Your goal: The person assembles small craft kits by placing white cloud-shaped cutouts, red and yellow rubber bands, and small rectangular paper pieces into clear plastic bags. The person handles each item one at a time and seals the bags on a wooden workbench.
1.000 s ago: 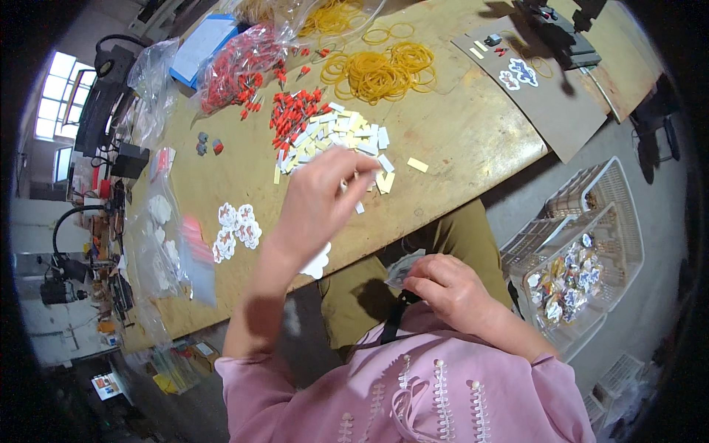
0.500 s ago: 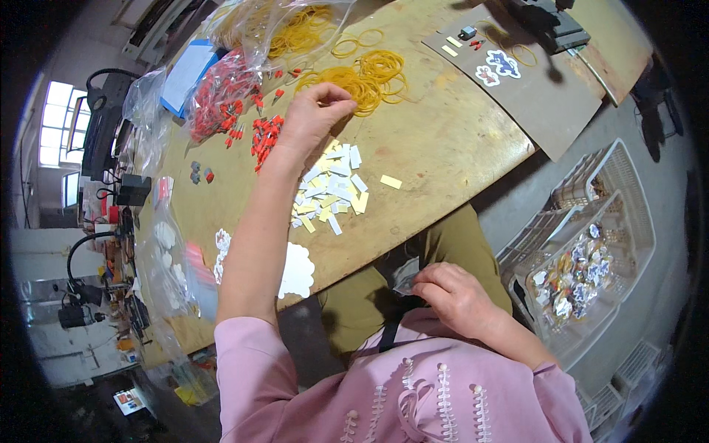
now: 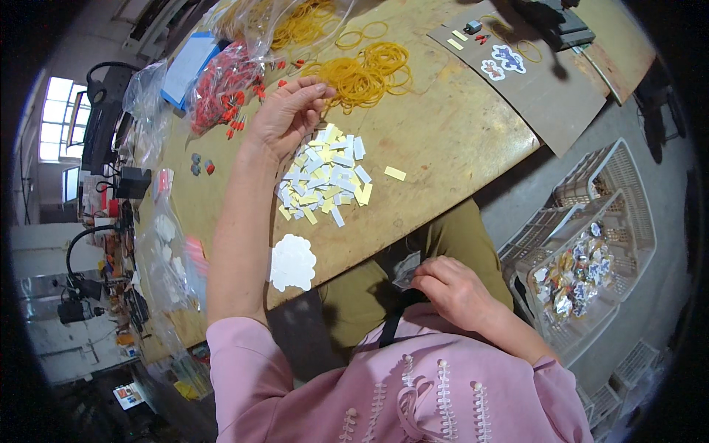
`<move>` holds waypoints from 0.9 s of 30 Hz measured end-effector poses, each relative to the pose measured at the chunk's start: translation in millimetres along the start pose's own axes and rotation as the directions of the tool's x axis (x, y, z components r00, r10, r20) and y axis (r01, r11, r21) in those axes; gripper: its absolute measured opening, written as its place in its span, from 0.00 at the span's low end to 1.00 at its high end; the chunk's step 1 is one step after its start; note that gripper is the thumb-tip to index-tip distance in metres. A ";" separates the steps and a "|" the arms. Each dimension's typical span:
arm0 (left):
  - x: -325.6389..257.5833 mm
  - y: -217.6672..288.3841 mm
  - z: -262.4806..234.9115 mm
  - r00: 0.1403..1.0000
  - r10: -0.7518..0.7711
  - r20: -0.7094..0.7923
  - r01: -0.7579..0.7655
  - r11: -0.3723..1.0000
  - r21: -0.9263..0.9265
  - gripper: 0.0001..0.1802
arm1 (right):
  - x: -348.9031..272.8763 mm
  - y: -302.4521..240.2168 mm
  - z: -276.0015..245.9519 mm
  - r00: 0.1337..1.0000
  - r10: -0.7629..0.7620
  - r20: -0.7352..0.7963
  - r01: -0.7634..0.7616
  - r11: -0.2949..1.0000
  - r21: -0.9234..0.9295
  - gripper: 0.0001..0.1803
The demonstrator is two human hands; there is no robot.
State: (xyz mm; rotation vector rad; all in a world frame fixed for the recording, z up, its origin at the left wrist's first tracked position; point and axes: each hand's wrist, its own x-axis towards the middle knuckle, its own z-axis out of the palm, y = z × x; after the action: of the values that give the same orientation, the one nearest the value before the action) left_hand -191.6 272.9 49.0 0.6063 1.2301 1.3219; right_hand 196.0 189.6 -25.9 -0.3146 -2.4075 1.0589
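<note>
My left hand point(image 3: 286, 117) hovers over the table between the loose bundle of yellow rubber bands point(image 3: 369, 74) and a heap of small white and pale yellow rectangular strips point(image 3: 325, 177). Its fingers are curled, thumb and fingertips close together; anything in them is too small or hidden to make out. Down at my lap, my right hand point(image 3: 454, 288) is closed on a clear plastic bag point(image 3: 406, 270). Behind my left wrist lie small red-tipped parts point(image 3: 235, 118), partly covered by the hand. A white scalloped cutout point(image 3: 293, 263) lies by the table's near edge.
A bag of red parts point(image 3: 221, 81) and a blue-edged tray point(image 3: 189, 70) stand far left. A grey board point(image 3: 539, 96) holds sample pieces, including cartoon cutouts point(image 3: 508, 59). Plastic baskets point(image 3: 620, 214) with filled bags stand on the floor at right.
My left hand has drawn back from the rubber bands and moved left, over the red-tipped parts. My right hand stays on the bag. The view has shifted slightly.
</note>
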 end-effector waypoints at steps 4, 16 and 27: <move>-9.7 -6.1 4.9 0.998 -0.056 -0.026 0.057 0.998 0.019 0.09 | -0.3 -0.1 2.5 1.000 0.006 0.012 -0.006 1.000 0.004 0.15; -33.2 -11.2 24.8 0.993 -0.107 -0.053 0.115 0.973 0.200 0.07 | 2.7 1.5 6.3 0.999 0.001 0.034 -0.003 0.999 0.051 0.18; -34.5 -11.9 28.6 0.997 -0.050 -0.063 0.062 0.975 0.214 0.10 | -0.4 5.6 6.9 0.998 0.025 0.055 -0.027 0.999 0.044 0.18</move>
State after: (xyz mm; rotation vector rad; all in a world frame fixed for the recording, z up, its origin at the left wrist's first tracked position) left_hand -154.6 246.6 58.2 0.6853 1.4402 1.1743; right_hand 192.8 188.9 -34.2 -0.3062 -2.4293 1.1451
